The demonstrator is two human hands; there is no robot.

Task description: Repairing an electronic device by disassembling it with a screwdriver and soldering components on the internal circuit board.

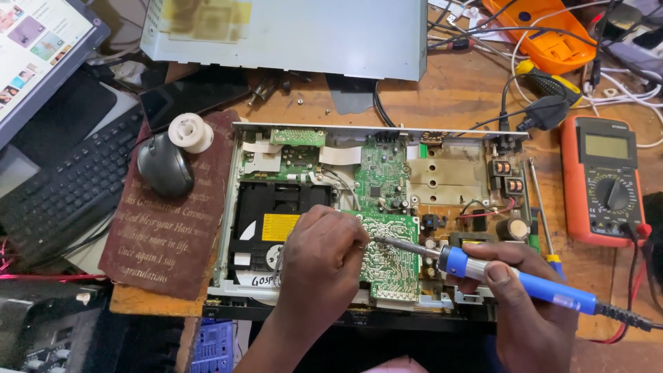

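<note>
Hands come first, nearest the camera: our right hand (525, 304) grips a blue soldering iron (514, 276) like a pen, its metal tip reaching left onto the small green circuit board (390, 255). Our left hand (321, 259) is curled at that board's left edge, fingers bent down onto it; whether they pinch solder wire or only steady the board we cannot tell.

That board sits tilted at the front of an opened disc player (373, 214), just right of its black disc tray (273, 221) with the yellow label. Behind it lie a larger green board (380, 173), white ribbon cables and a bare metal plate (449, 176).

We judge the work to be mid-way: the cover is off, the board is exposed and the iron is on its joints, while nothing is closed up again.

Beside the player, a multimeter (604, 179) rests on the right and a screwdriver (542, 214) runs along the case. On the left a mouse (164, 166) and a white spool (190, 132) sit on a brown pad (173, 214), by a keyboard (69, 186). Farthest off stands a grey metal cover (290, 34).
</note>
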